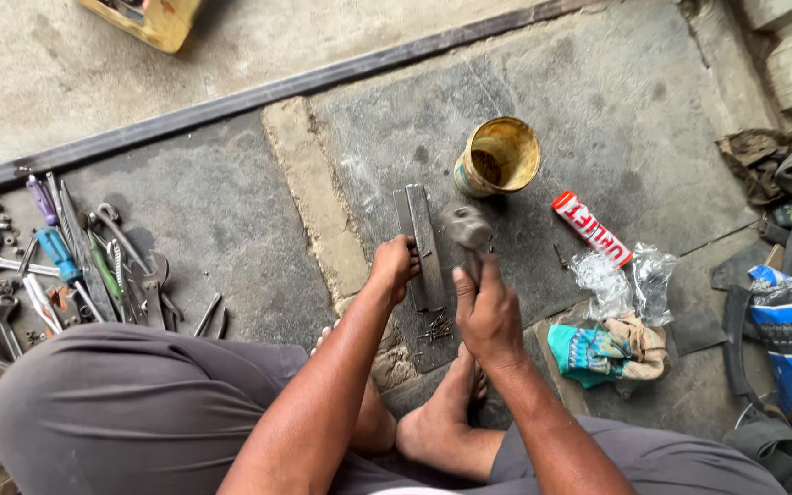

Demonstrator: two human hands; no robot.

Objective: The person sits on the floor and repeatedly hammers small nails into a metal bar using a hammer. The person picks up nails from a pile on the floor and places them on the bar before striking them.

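The person sits on the floor with bare feet tucked just below both hands. The right hand has its fingers wrapped tight round the handle of a hammer, whose head hangs just beyond the knuckles. The left hand has its fingers curled on the edge of a flat metal bar, pressing it to the stone.

Between the two hands, close under the fingers, lies a scatter of small nails (hard to count from here). A blow landing off line could catch the left fingers, since they rest right beside the bar. Loose nails could jump toward the bare toes. Beyond the hammer head stands an open yellow tin, near enough for a wide swing to knock over. Off past the left hand, well apart, lies a spread of tools.
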